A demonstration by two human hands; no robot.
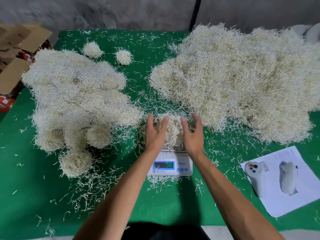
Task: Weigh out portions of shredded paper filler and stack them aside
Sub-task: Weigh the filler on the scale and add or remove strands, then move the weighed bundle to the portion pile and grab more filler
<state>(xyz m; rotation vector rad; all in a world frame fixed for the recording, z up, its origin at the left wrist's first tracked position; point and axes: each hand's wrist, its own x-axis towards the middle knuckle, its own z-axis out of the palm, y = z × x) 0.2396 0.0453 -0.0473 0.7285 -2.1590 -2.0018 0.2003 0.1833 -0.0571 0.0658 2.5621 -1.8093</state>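
Head view: both hands over scale (170, 163) at centre of green table (155, 205). Left hand (155, 131) and right hand (193, 133) cupped either side of portion of shredded paper (173, 131) sitting on scale platform, fingers spread and relaxed, palms facing in; can't tell if fingertips actually touch the wad or just flank it. Scale display (163, 165) lit w/ green digits, approx "98", last digit blurred.

To left: stack of weighed portions (76, 94), rounded wads piled tog., some rolled out at near edge. Two small separate wads (92, 49) and (123, 57) further back, apart from stack. To right: big loose heap of filler (233, 80), near edge just beside right hand. Loose strands scattered all over table, thick around scale.

Near right corner: printed sheet (285, 181) w/ pics of white plush toy, flat on table. Far left, off table: open cardboard boxes (17, 54).
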